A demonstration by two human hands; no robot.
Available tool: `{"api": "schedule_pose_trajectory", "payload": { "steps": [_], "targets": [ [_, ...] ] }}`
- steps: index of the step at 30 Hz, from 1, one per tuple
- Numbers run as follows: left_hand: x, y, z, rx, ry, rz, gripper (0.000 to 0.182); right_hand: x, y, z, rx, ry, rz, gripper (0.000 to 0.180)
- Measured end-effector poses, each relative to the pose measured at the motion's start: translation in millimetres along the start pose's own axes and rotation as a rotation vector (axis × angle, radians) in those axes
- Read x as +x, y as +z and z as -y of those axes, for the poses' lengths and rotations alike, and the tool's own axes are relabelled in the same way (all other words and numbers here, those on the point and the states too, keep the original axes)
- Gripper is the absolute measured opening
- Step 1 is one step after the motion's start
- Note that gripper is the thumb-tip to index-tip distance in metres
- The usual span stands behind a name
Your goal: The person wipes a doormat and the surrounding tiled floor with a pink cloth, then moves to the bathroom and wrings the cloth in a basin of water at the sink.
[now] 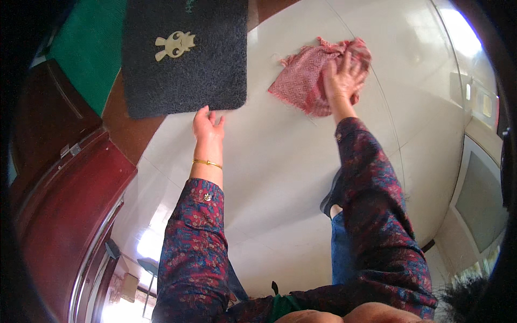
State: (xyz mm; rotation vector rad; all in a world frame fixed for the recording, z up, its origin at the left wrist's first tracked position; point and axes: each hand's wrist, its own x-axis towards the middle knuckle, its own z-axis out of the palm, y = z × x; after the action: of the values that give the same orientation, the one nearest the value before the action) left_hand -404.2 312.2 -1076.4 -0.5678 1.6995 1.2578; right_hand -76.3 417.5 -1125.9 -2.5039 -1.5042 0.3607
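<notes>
My right hand [345, 76] lies spread and slightly blurred on a red and white patterned cloth [303, 76], which is bunched under the palm on the glossy pale tiled floor [274, 161]. At the near edge of a dark grey doormat [214, 52] is my left hand [209, 123], its fingertips at or just beside the mat's border; whether they touch it is unclear. Its fingers are apart and it holds nothing. A pale cartoon animal figure [175, 45] decorates the mat.
A dark red door [72, 202] with a metal hinge stands at the left, beside a brown threshold [125, 125] and a green floor covering [91, 52]. White furniture with a grey panel [482, 202] is at the right. My shoe [332, 194] rests on the tiles.
</notes>
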Motion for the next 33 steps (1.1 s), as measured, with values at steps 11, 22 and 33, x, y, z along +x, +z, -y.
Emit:
{"api": "schedule_pose_trajectory", "payload": {
  "steps": [11, 22, 33],
  "targets": [
    [33, 23, -16, 0.088, -0.139, -0.258, 0.024, -160, -23, 11, 0.005, -1.199, 0.647, 0.049],
    [-10, -13, -92, -0.519, -0.049, 0.537, 0.016, 118, -1, 19, 0.035, 0.458, -0.036, 0.076],
    [-59, 10, -187, -0.625, -0.128, 0.621, 0.03, -60, 77, 120, 0.131, -0.942, 0.273, 0.067]
  ]
}}
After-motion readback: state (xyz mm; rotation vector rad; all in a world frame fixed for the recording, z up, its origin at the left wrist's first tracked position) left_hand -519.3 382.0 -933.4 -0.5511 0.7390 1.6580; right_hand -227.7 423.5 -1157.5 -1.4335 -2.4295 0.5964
